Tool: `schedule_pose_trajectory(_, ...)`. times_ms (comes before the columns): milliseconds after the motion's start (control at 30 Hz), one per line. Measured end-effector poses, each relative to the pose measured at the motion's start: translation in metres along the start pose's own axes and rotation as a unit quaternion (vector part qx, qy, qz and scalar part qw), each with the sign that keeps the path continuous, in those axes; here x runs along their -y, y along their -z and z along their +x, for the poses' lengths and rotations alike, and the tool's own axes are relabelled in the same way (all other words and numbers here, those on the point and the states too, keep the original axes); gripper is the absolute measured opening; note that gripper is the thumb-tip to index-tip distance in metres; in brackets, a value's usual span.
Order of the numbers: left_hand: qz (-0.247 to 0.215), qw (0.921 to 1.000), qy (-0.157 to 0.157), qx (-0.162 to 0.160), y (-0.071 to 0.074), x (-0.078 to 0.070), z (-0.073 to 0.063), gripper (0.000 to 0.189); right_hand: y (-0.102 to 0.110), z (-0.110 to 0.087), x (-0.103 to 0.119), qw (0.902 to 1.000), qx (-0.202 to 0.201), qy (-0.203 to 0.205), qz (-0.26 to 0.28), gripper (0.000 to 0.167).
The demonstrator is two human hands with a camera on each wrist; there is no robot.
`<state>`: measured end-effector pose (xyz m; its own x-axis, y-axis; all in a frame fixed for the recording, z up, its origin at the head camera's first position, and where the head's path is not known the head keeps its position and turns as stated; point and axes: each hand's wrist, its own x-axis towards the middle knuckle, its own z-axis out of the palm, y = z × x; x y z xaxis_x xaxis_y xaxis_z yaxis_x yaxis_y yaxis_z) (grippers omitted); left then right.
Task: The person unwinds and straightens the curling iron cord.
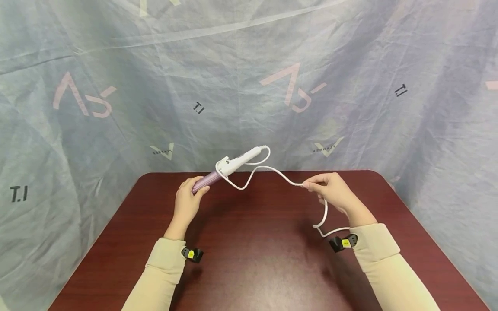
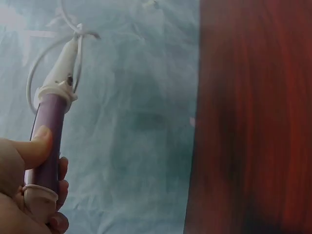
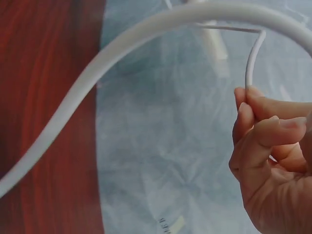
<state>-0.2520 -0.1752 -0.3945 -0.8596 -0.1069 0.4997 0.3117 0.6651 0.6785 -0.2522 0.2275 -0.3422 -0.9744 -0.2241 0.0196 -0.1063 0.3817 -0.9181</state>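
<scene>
A curling iron with a purple barrel [image 2: 46, 131] and a white handle [image 1: 242, 160] is held up over the far part of the table, its handle slanting up to the right. My left hand [image 1: 187, 198] grips the barrel near its end, thumb laid along it in the left wrist view. From the handle's tip runs a white cord [image 1: 272, 169], which loops around the joint between handle and barrel. Thumb and fingertips of my right hand [image 1: 332, 190] pinch this cord, drawn out to the right. Beyond the pinch, the cord hangs down and passes behind the right sleeve, where its end is hidden.
Beneath both hands lies a dark red wooden table [image 1: 249, 242]. A grey-blue printed cloth [image 1: 233, 86] hangs behind its far edge and along the sides. In the right wrist view, a slack stretch of cord arches close to the camera.
</scene>
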Motion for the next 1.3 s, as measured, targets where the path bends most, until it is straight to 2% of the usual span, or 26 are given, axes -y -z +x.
schedule_pose_trajectory(67, 0.027, 0.9996, -0.006, 0.008, 0.004, 0.005, -0.003, 0.037, 0.001, 0.000, 0.005, 0.9996, -0.001, 0.017, 0.023, 0.032)
schedule_pose_trajectory(200, 0.072, 0.9962, -0.037, 0.032, 0.011, 0.016, -0.010, 0.036, 0.005, 0.003, 0.012, 0.9953, -0.012, 0.049, 0.082, 0.017)
schedule_pose_trajectory(300, 0.079, 0.9920, -0.066, 0.072, 0.017, 0.024, -0.015, 0.035, 0.008, 0.006, 0.013, 0.9885, -0.035, 0.055, 0.136, 0.010)
schedule_pose_trajectory(433, 0.050, 0.9841, -0.083, 0.149, 0.024, 0.033, -0.019, 0.033, 0.012, 0.011, 0.010, 0.9742, -0.071, 0.049, 0.208, 0.011)
schedule_pose_trajectory(533, 0.020, 0.9778, -0.071, 0.196, 0.028, 0.040, -0.022, 0.033, 0.014, 0.013, 0.006, 0.9625, -0.098, 0.038, 0.250, 0.013)
schedule_pose_trajectory(600, -0.003, 0.9745, -0.058, 0.217, 0.031, 0.045, -0.024, 0.033, 0.015, 0.014, 0.004, 0.9572, -0.118, 0.026, 0.263, 0.014)
schedule_pose_trajectory(700, -0.041, 0.9712, -0.041, 0.231, 0.035, 0.050, -0.028, 0.033, 0.017, 0.015, 0.001, 0.9559, -0.143, 0.002, 0.256, 0.017)
schedule_pose_trajectory(833, -0.090, 0.9734, -0.023, 0.209, 0.040, 0.056, -0.033, 0.035, 0.020, 0.017, -0.004, 0.9590, -0.158, -0.036, 0.232, 0.024)
schedule_pose_trajectory(1000, -0.119, 0.9806, 0.011, 0.156, 0.047, 0.061, -0.039, 0.038, 0.021, 0.021, -0.015, 0.9630, -0.148, -0.076, 0.212, 0.029)
schedule_pose_trajectory(1200, -0.090, 0.9890, 0.090, 0.077, 0.055, 0.066, -0.043, 0.041, 0.018, 0.024, -0.034, 0.9677, -0.128, -0.109, 0.188, 0.029)
schedule_pose_trajectory(1300, -0.076, 0.9867, 0.139, 0.037, 0.057, 0.068, -0.043, 0.041, 0.016, 0.026, -0.043, 0.9689, -0.114, -0.121, 0.183, 0.028)
